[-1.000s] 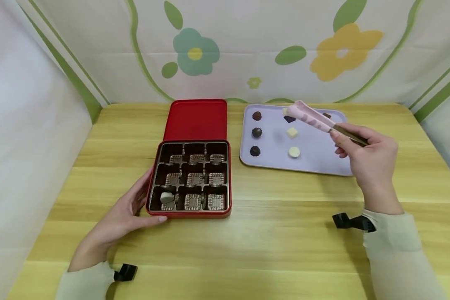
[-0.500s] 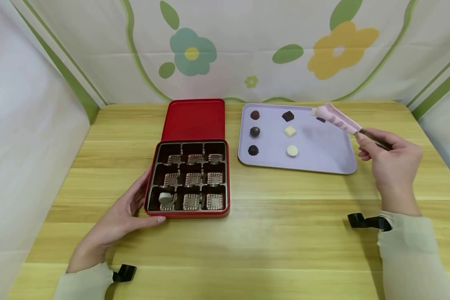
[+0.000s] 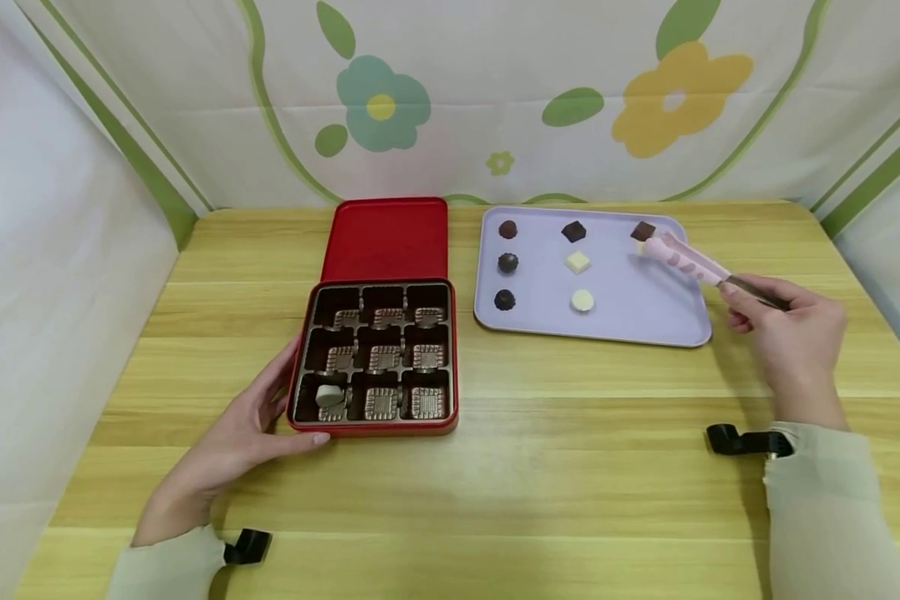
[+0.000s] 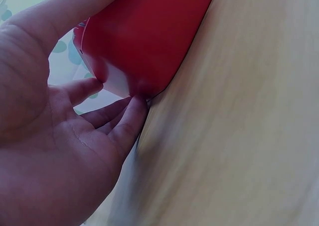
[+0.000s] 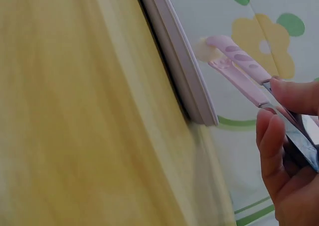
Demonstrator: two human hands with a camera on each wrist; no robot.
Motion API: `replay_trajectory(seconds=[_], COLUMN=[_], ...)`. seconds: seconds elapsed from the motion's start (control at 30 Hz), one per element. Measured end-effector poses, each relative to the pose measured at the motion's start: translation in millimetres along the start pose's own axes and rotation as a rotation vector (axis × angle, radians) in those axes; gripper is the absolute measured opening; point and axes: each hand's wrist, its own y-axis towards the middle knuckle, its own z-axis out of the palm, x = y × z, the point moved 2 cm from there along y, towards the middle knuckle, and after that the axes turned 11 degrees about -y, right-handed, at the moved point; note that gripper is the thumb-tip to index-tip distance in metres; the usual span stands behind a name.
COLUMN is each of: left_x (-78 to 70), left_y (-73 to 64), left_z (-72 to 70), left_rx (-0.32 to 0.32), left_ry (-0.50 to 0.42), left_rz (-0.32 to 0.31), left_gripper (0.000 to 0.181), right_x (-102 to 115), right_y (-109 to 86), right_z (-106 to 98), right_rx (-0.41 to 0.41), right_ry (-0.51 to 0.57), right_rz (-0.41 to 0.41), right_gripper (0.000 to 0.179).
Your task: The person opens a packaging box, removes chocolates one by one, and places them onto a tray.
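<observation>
My right hand (image 3: 798, 337) pinches pink-tipped tongs (image 3: 686, 260) between thumb and fingers over the right part of the lilac tray (image 3: 637, 321). A cream-coloured chocolate (image 5: 204, 50) sits between the tong tips in the right wrist view; the head view shows only a sliver of it. Just behind the tips lies a dark brown square chocolate (image 3: 643, 230). My left hand (image 3: 232, 442) holds the near left corner of a red tin box (image 3: 378, 429), thumb along the front, fingers at the left side. In its front left compartment lies a whitish-grey piece (image 3: 329, 396).
Behind the box lies its red lid (image 3: 387, 240). Other chocolates rest on the tray: dark ones in the left column, such as a round one (image 3: 507, 262), and a white disc (image 3: 582, 301) in the middle column. A flowered cloth (image 3: 457, 108) rises behind the wooden table (image 3: 540, 483).
My right hand and the tongs, with the cream chocolate, have moved right across the tray, then slightly towards me and lower. The left hand and box stay put.
</observation>
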Motion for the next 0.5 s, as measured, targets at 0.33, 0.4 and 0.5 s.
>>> replay_trajectory(seconds=[0.33, 0.4, 0.5], left_x=[-1.3, -1.3, -1.5], left_y=[0.7, 0.9, 0.7], left_z=[0.6, 0.7, 0.8], left_rx=[0.001, 0.002, 0.004], left_ry=[0.001, -0.001, -0.006], left_rz=[0.001, 0.005, 0.011], left_gripper=[0.12, 0.12, 0.121], right_x=[-3, -3, -2], right_y=[1.3, 1.3, 1.6], right_z=[-18, -21, -23], right_rx=[0.077, 0.091, 0.107], right_ry=[-0.088, -0.092, -0.1], right_rz=[0.039, 0.052, 0.063], right_gripper=[0.026, 0.025, 0.025])
